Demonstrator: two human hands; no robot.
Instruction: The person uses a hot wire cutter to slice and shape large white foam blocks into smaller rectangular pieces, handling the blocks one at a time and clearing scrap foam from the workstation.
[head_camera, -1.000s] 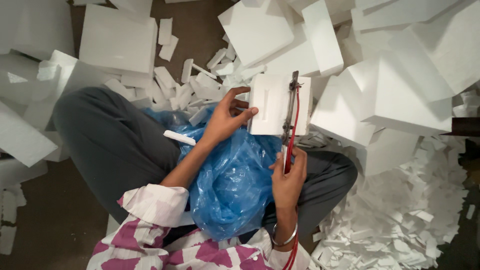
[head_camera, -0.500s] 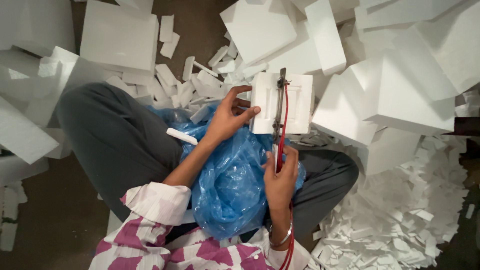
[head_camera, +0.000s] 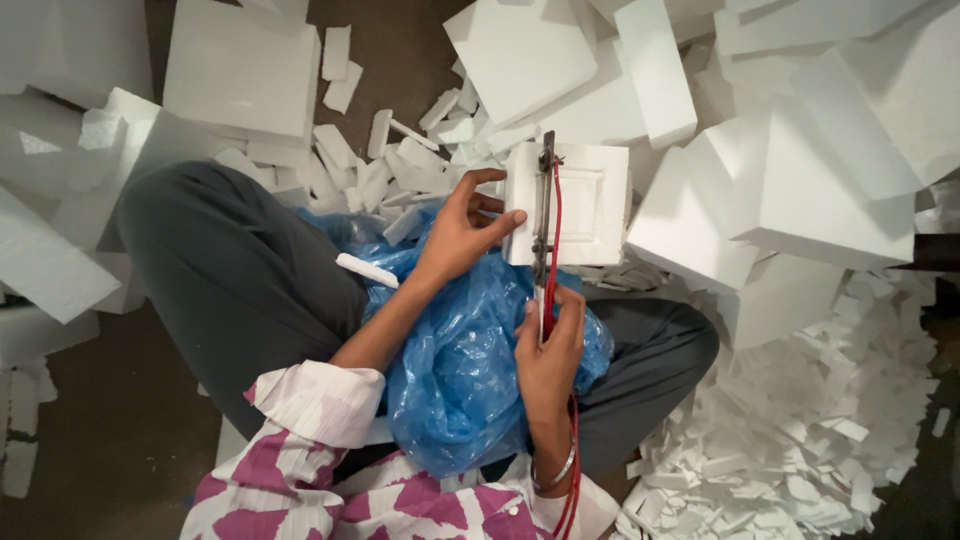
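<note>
over the blue bag (head_camera: 470, 370): foam block (head_camera: 585, 205) is gripped by left hand (head_camera: 455, 235)
right hand (head_camera: 548, 350): fingers closed around cutter (head_camera: 545, 215)
progress: cut partway; offcuts (head_camera: 800, 450) heaped beside bag

Cutter (head_camera: 545, 225) farther left across block (head_camera: 585, 205)

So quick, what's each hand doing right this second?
Left hand: closed on the white foam block, gripping its edge.
Right hand: closed around the cutting tool with the red wire.
</note>
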